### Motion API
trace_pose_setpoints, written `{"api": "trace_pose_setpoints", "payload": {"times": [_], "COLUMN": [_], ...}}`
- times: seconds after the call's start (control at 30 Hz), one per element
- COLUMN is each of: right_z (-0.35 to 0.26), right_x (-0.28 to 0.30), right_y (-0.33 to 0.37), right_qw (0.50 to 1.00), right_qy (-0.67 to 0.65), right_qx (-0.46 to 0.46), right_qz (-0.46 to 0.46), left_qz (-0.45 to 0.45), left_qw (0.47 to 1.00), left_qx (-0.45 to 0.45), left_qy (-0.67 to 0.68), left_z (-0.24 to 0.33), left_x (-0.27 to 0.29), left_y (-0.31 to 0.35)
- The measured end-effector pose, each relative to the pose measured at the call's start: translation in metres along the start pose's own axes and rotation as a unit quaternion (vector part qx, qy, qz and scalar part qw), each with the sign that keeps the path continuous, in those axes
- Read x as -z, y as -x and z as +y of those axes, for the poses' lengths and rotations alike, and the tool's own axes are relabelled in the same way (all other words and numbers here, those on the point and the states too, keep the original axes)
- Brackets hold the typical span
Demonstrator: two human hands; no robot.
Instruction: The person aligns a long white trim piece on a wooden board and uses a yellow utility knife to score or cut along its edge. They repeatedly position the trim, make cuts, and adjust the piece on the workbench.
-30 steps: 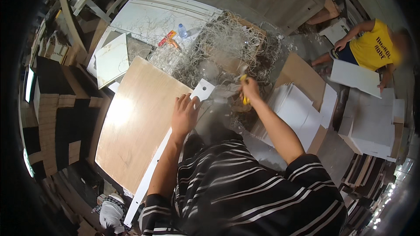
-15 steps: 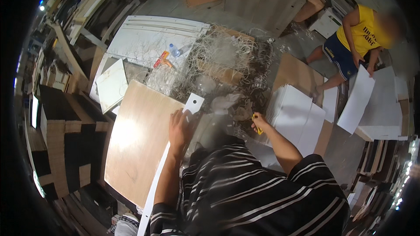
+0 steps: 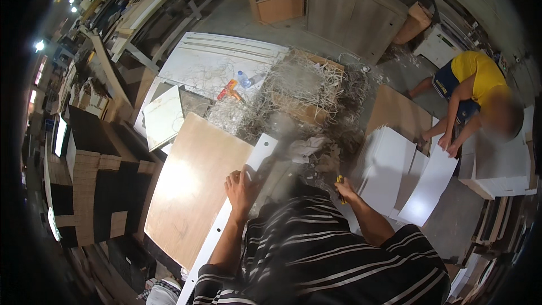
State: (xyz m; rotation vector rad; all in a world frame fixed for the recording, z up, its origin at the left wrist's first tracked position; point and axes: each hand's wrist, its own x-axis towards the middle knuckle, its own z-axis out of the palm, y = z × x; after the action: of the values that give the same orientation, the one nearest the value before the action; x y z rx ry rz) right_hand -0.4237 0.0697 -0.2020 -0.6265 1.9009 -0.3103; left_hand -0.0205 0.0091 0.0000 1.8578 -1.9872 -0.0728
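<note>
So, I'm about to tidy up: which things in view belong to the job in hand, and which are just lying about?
Job in hand:
yellow tool, held in the right hand
white strip with holes, at the left hand
wood-toned panel, beside the strip

Apparently just lying about:
clear bottle
red-and-orange item
tangled pale strands

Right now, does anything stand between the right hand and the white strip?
The striped shirt crosses the picture between the right hand and the middle of the white strip; toward the strip's far end, only loose scraps show, apparently lower.
</note>
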Motion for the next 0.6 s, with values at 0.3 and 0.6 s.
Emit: {"api": "trace_pose_setpoints", "payload": {"times": [0.3, 0.6], "right_z": [-0.091, 0.007], "right_x": [-0.021, -0.037], "right_y": [0.028, 0.045], "right_qw": [0.996, 0.99], "right_qy": [-0.056, 0.1], "right_qx": [0.028, 0.004], "right_qz": [-0.064, 0.095], "left_qz": [0.027, 0.033], "left_qw": [0.998, 0.992], "left_qx": [0.014, 0.0], "left_qy": [0.059, 0.118], "left_z": [-0.022, -0.074], "left_x": [-0.006, -0.041], "left_y": [-0.007, -0.035]}}
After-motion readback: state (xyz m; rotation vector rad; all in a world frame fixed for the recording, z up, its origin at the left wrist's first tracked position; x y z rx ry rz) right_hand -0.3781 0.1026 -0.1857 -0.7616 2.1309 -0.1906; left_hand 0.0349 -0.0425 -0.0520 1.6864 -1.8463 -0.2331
